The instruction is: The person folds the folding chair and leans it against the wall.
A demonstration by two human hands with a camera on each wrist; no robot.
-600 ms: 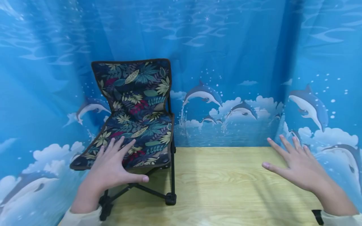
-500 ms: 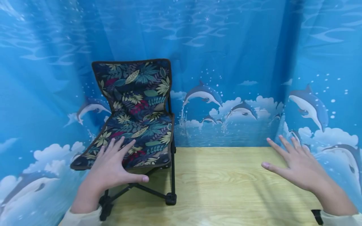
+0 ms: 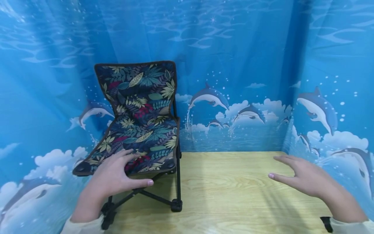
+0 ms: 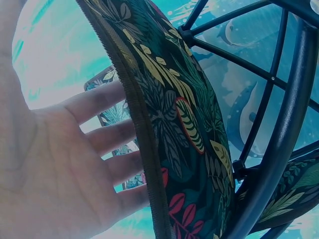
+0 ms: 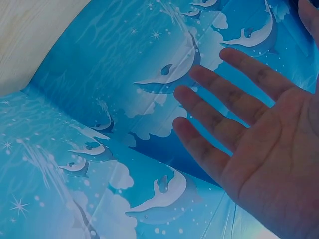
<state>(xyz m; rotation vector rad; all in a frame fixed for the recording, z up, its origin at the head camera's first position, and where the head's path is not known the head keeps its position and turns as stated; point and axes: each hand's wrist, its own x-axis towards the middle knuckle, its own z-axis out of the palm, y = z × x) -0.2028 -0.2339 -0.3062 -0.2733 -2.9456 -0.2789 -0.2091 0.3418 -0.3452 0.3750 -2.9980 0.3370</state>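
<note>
A small folding camp chair [image 3: 140,86], dark fabric printed with leaves, stands at left on the wooden surface. My left hand [image 3: 112,175] is at the front edge of its seat, thumb spread out to the right. In the left wrist view, the seat fabric [image 4: 184,134] covers the tips of the left fingers [image 4: 107,137], which reach out past its edge. Off to the right, my right hand [image 3: 306,177] hovers over the wooden surface [image 3: 228,188] with nothing in it. Its fingers [image 5: 229,99] show spread and nearly straight in the right wrist view.
A blue curtain [image 3: 239,48] with dolphins and clouds hangs behind and on both sides. Black crossed legs [image 3: 157,196] carry the chair, their feet on the wood. A black band [image 3: 326,224] shows by the right sleeve.
Fingers of both hands have tipped forward and down from a raised, spread pose. The chair stays put, and the head view has shifted very slightly.
</note>
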